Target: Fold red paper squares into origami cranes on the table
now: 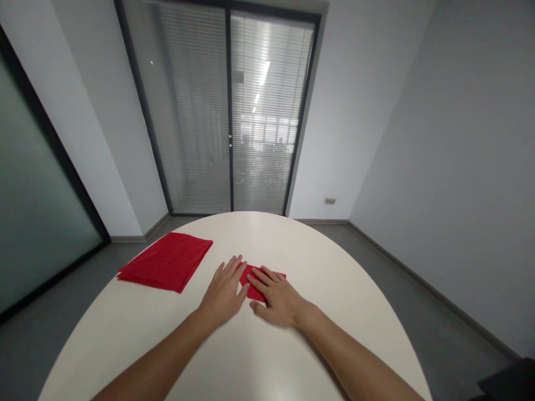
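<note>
A small folded red cloth (256, 293) lies flat on the round white table (267, 234) in front of me. My left hand (223, 289) is at the cloth's left edge, fingers stretched out and pointing away from me. Over the cloth's right part lies my right hand (278, 298), palm down with its fingers spread. Both hands cover parts of the cloth, so its full outline is hidden. Neither hand is closed around anything.
A larger stack of red cloth (167, 262) lies at the table's left edge, its layers showing at the near side. Beyond the table stand a glass partition with blinds (200, 122) and a white wall (334, 139). A dark object (507, 381) shows at lower right.
</note>
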The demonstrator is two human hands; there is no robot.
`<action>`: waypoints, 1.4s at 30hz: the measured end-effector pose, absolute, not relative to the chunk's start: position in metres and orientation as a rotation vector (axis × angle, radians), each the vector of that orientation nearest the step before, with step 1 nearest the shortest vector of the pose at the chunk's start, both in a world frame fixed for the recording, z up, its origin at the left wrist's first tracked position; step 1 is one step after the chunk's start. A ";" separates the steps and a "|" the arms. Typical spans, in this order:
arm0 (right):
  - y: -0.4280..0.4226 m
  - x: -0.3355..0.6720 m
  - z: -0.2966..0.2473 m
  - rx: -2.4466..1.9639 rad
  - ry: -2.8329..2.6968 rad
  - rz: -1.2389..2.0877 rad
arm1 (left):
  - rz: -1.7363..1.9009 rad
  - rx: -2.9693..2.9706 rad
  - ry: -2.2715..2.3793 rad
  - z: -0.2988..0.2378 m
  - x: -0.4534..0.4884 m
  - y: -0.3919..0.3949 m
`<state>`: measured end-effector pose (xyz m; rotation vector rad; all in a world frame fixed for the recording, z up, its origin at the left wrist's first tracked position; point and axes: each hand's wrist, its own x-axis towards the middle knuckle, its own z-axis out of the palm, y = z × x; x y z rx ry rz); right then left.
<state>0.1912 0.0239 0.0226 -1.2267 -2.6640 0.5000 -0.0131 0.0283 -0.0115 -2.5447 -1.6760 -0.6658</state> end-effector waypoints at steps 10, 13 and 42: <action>0.026 0.199 0.021 -1.290 -2.680 0.614 | -0.654 -2.441 -1.829 -0.018 -0.017 0.034; 0.025 0.198 0.024 -1.297 -2.673 0.596 | -0.683 -2.515 -1.684 -0.011 -0.020 0.035; 0.040 0.218 0.027 -1.002 -2.692 0.528 | -0.745 -2.722 -1.526 -0.007 -0.034 0.035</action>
